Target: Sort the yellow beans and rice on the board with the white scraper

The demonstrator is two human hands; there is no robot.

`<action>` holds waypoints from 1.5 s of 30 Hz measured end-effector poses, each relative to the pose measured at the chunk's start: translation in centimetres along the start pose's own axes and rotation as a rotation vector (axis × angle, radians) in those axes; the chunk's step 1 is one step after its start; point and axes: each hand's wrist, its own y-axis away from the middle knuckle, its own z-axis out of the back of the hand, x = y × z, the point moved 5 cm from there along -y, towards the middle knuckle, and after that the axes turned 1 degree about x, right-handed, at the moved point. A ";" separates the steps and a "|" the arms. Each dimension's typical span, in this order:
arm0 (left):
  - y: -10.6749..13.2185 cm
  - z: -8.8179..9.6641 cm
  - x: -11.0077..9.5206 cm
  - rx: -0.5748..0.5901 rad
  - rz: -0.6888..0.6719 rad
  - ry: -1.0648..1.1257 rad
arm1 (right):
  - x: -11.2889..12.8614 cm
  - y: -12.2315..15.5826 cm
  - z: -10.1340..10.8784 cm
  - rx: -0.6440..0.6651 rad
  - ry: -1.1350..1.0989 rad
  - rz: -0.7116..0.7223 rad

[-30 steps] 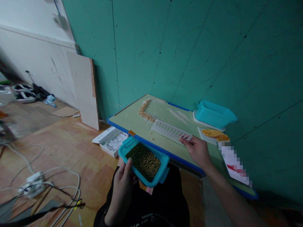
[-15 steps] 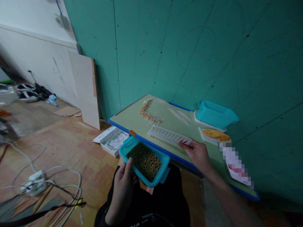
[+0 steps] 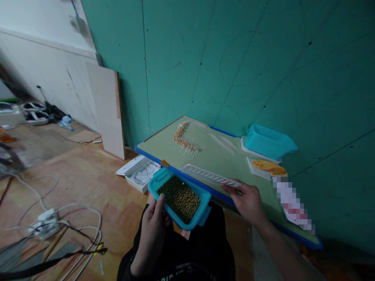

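My left hand point(image 3: 154, 222) grips the left rim of a blue plastic container point(image 3: 190, 226), thumb over the edge. Inside lie green beans point(image 3: 171, 187) on the left and yellowish soybeans point(image 3: 187, 201) on the right. The container is held just below the table's near edge. My right hand point(image 3: 247, 201) pinches one end of a white slotted plastic strip point(image 3: 209, 175), whose far end reaches over the table edge beside the container. A curved line of soybeans point(image 3: 186, 144) lies on the table point(image 3: 164, 146), with pale grains point(image 3: 224, 142) scattered next to it.
At the table's back right stand a blue bin point(image 3: 268, 140) and a folded yellow cloth point(image 3: 269, 168) on a white tray. A green wall point(image 3: 175, 70) rises behind. On the floor are an open white box point(image 3: 140, 175) and a power strip point(image 3: 47, 224) with cables.
The white strip has moved toward me, from over the tabletop to the near edge by the container. A pale bean now shows above the green beans. My left hand stays nearly still.
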 end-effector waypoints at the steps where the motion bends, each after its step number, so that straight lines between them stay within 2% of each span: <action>1: 0.1 0.0 -0.1 0.000 -0.001 -0.003 | 0.0 0.0 0.0 -0.007 0.000 -0.004; 7: 0.3 -0.4 -0.4 0.018 -0.007 -0.002 | 0.0 -0.1 0.0 -0.039 0.000 -0.051; 12: 0.0 -0.3 -0.2 0.004 0.000 -0.011 | 0.6 -0.1 -0.5 0.018 0.007 -0.018; 15: -0.2 -0.2 -0.1 0.010 -0.016 -0.015 | 0.4 -0.2 -1.0 0.044 0.035 0.015; 19: -0.2 0.0 0.0 0.006 -0.024 -0.020 | 0.0 -0.7 -1.4 0.013 0.085 0.067; 23: 0.0 0.1 0.2 0.003 -0.013 -0.025 | 1.1 -0.7 -2.3 0.026 0.151 0.207; 26: -0.2 0.2 0.4 -0.014 -0.001 -0.034 | 2.9 -0.6 -4.3 0.113 0.215 0.356; 29: -0.3 0.4 0.5 -0.034 -0.015 -0.030 | 4.8 -0.9 -7.6 0.246 0.379 0.485; 33: -0.2 0.5 -0.1 -0.029 -0.035 -0.088 | 7.1 -2.3 -11.8 0.319 0.661 0.517; 36: 0.1 0.6 -0.7 -0.044 -0.045 -0.114 | 8.6 -3.3 -13.3 0.340 0.783 0.471; 40: 0.5 0.3 -1.3 -0.021 -0.037 -0.154 | 9.4 -3.5 -13.2 0.353 0.846 0.405; 45: 0.6 0.2 -1.2 -0.029 -0.069 -0.143 | 8.3 -3.1 -10.9 0.364 0.876 0.340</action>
